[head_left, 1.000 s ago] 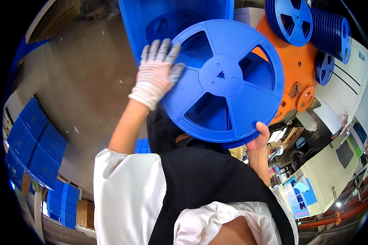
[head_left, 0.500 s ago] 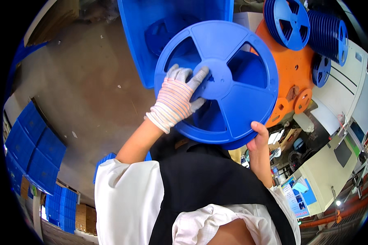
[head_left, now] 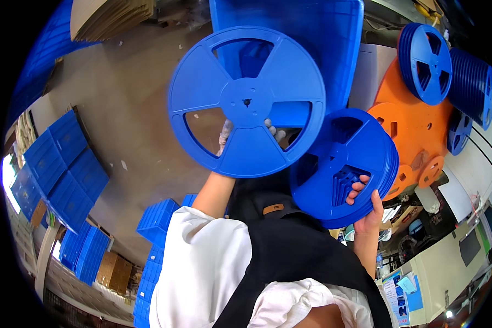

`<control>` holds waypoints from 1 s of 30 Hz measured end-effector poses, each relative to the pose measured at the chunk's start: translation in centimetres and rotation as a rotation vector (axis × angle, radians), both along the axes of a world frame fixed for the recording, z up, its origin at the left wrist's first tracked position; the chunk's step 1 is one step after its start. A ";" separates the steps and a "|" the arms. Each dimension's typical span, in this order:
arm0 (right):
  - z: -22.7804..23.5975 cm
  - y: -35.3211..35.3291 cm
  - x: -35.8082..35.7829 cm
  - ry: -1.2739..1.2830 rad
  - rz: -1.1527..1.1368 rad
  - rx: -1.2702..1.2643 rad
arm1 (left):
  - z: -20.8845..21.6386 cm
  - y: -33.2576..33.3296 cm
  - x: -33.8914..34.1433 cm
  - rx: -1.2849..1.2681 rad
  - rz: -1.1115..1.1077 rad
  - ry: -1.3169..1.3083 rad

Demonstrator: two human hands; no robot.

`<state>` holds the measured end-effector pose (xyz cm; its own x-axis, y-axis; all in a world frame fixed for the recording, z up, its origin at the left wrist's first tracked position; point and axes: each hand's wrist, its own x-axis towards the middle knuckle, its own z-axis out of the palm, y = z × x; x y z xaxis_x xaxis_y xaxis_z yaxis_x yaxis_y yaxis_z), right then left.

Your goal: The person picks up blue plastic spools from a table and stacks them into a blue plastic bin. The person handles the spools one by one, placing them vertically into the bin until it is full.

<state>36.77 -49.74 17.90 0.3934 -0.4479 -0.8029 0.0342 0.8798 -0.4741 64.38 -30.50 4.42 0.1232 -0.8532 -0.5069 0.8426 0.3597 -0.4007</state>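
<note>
A single blue plastic reel point(head_left: 247, 117) with three cut-out windows is held up on the left, face toward me. My left hand point(head_left: 224, 136), in a grey-white glove, supports it from behind; fingertips show through two of its windows, while the palm is hidden. Bare, my right hand point(head_left: 370, 216) grips a stack of similar blue reels point(head_left: 355, 150) by the lower right rim, with fingers reaching through a window. The stack tilts slightly, just right of and below the single reel.
Beyond the reels stands a large blue bin point(head_left: 347, 65) with a reel inside. To its right, an orange disc point(head_left: 407, 128) has more blue reels point(head_left: 433, 64) around it. Stacked blue crates point(head_left: 60, 169) stand at left on the brown floor point(head_left: 142, 109); cardboard sheets point(head_left: 109, 19) lie at far left.
My left hand has taken one reel off the stack and moved it left, passing from the hub's front to behind the reel. The right hand keeps the stack, now lower right; the view has shifted.
</note>
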 end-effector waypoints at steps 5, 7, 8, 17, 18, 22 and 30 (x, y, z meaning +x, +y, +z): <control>-0.1 -0.3 0.2 0.076 -0.025 -0.001 | -0.2 -0.2 -0.2 -0.113 0.027 0.052; -0.1 -0.4 -0.1 0.108 -0.037 -0.008 | -1.2 -0.1 0.3 0.023 -0.024 -0.086; -0.1 -0.1 -0.1 0.140 -0.038 -0.013 | -2.0 -0.1 0.6 0.088 -0.054 -0.154; -1.4 0.3 0.8 0.157 -0.014 -0.003 | -20.4 -6.0 1.7 1.414 -1.088 -1.414; -1.5 0.3 0.4 0.126 -0.008 0.013 | -21.7 -6.6 2.0 1.420 -1.128 -1.411; -2.0 -0.1 -0.1 0.008 -0.010 0.029 | -24.9 -8.1 1.4 1.524 -1.191 -1.561; -1.0 -1.1 -2.4 -0.370 -0.122 0.003 | -15.2 -6.1 -1.2 1.187 -0.897 -1.949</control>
